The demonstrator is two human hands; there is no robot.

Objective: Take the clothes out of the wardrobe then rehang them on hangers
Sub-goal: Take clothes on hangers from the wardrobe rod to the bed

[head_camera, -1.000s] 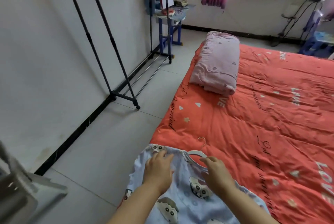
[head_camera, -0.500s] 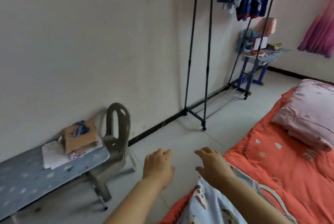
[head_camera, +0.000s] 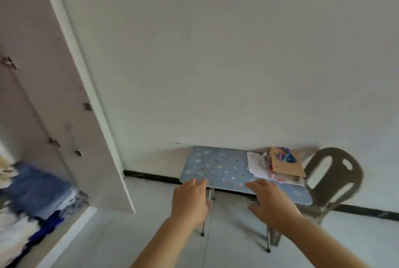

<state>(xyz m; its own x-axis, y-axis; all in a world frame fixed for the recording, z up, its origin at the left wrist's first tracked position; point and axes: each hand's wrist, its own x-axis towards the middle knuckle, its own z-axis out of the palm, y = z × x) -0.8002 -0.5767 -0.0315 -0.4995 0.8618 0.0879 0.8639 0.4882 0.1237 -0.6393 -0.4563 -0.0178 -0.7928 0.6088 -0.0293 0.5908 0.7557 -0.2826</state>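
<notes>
**Both hands empty and apart; clothes at lower L in wardrobe**

L hand (head_camera: 191, 199) and R hand (head_camera: 273, 201) are held out ahead, backs up, well apart from each other. Fingers on both are loosely extended and slightly spread; nothing is gripped by either. In view the fingertips overlap the near edge of a low blue counter (head_camera: 218, 167) w/ a pale dot/star print; contact w/ it can't be told. The counter is set against the white wall (head_camera: 216, 51). On its R end a stack of papers (head_camera: 258, 165) is laid, topped by a brown cardboard piece (head_camera: 285, 168) w/ smth blue on it; detail is too blurred to be read. A grey-brown plastic chair (head_camera: 335, 178) is placed just beside the counter's R end, its slotted back visible. Clothes (head_camera: 34, 196) are seen at the lower L edge, inside the wardrobe (head_camera: 49, 99): blue and white fabric, piled, heavily motion-blurred, so piece count can't be told. The wardrobe's pale panel is seen slanting across the L of the view. Light floor (head_camera: 129, 235) and a black skirting strip (head_camera: 151, 176) at the wall base are visible.
</notes>
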